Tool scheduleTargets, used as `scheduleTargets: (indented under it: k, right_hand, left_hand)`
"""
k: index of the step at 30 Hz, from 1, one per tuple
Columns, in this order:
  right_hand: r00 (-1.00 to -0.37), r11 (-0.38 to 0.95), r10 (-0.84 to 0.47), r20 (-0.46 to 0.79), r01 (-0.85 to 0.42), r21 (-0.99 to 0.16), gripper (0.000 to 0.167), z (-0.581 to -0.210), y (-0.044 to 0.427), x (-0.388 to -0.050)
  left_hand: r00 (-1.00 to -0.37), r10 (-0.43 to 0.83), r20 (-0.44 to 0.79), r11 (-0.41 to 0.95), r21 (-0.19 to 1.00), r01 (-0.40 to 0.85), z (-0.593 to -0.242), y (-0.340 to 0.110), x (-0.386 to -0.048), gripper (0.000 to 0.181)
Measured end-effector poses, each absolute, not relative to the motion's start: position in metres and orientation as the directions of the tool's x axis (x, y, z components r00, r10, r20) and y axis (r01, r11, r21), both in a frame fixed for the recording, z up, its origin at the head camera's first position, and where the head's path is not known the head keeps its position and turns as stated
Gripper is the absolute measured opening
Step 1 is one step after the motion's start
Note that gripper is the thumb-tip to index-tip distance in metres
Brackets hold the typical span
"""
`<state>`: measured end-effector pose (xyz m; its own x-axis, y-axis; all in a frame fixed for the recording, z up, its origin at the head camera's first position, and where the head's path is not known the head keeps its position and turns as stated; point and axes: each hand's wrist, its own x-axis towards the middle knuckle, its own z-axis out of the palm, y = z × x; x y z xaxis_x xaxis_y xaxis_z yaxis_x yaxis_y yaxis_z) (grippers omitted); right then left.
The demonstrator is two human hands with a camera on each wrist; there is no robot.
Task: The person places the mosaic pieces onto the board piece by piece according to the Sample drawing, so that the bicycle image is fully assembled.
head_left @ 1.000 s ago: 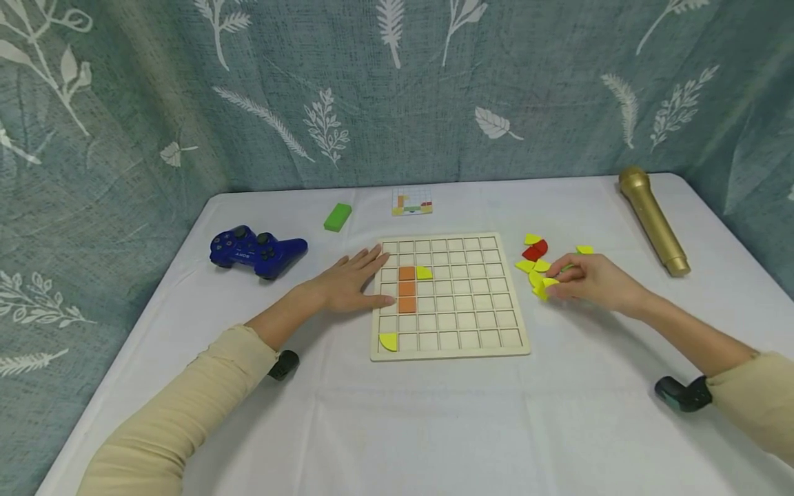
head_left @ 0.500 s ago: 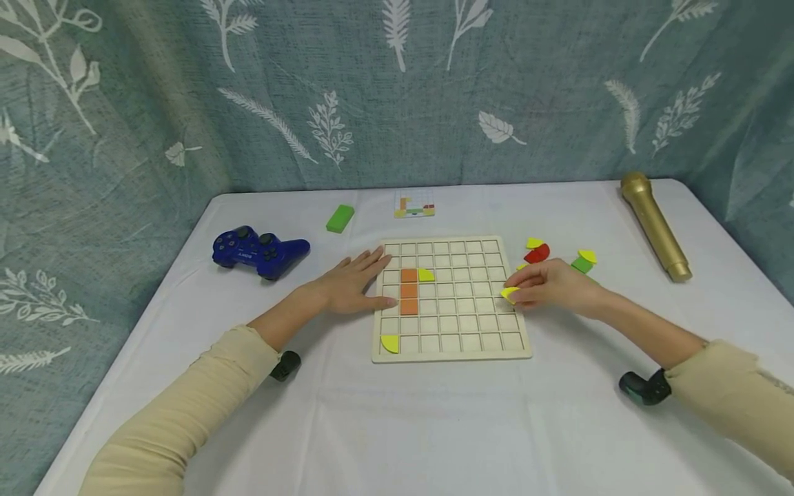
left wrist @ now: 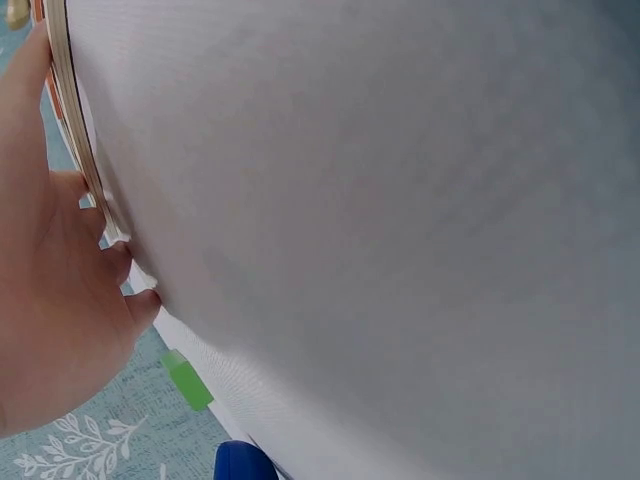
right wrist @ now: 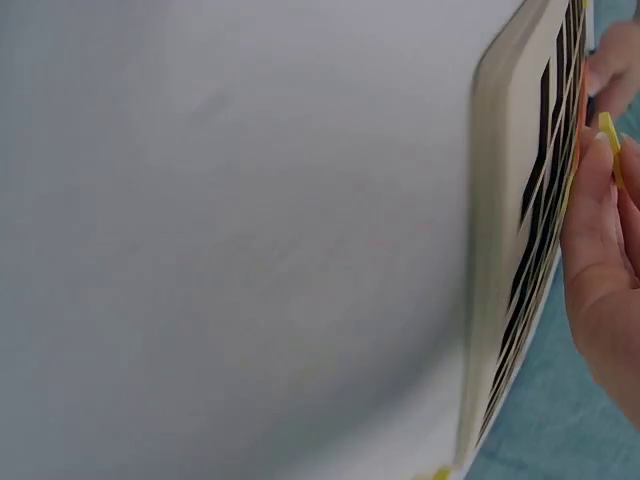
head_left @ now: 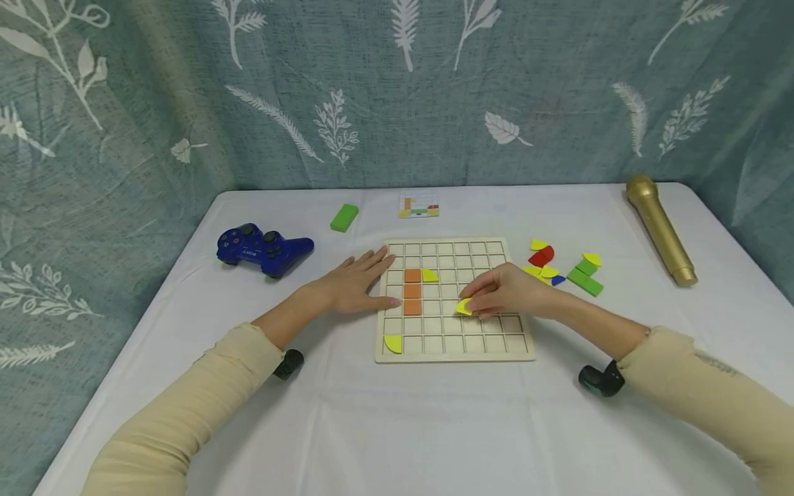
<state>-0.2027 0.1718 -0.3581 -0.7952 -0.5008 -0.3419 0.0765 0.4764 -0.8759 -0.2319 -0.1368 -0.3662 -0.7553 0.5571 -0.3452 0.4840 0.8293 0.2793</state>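
Note:
A pale wooden grid board point(head_left: 455, 348) lies mid-table, with several orange squares point(head_left: 412, 291) in one column, a yellow quarter-round piece point(head_left: 430, 275) right of the top one and another yellow piece point(head_left: 393, 344) at the lower left. My left hand point(head_left: 353, 284) rests with fingers spread on the board's left edge; the left wrist view shows that hand point(left wrist: 65, 240) along the edge. Over the board's middle-right squares, my right hand point(head_left: 509, 293) pinches a yellow piece point(head_left: 464, 306) between thumb and fingers. In the right wrist view the pinched yellow piece point(right wrist: 609, 130) shows at the fingertips.
Yellow and red pieces point(head_left: 542, 256), a blue piece point(head_left: 557, 280) and green blocks point(head_left: 585, 281) lie right of the board. Behind it is a patterned card point(head_left: 418, 205). A green block point(head_left: 344, 218) and blue game controller point(head_left: 265, 251) lie left, a gold microphone point(head_left: 662, 231) far right.
My right hand has moved left from the loose pieces to over the board, carrying a yellow piece. The blue piece and green blocks have come into view behind it. My left hand stays on the board edge.

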Motion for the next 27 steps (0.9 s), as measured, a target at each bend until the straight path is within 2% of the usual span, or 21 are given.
scheduleTargets:
  k: [14, 27]
  right_hand:
    - [-0.733, 0.447, -0.615, -0.29, -0.021, -0.894, 0.016, -0.358, 0.11, -0.201]
    - [-0.738, 0.455, -0.635, -0.231, -0.115, -0.883, 0.014, -0.358, 0.073, -0.197]
  left_hand:
    - [-0.764, 0.549, -0.339, 0.835, 0.253, 0.488, -0.365, -0.135, -0.231, 0.093]
    - [-0.756, 0.561, -0.337, 0.828, 0.252, 0.501, -0.365, -0.136, -0.231, 0.088]
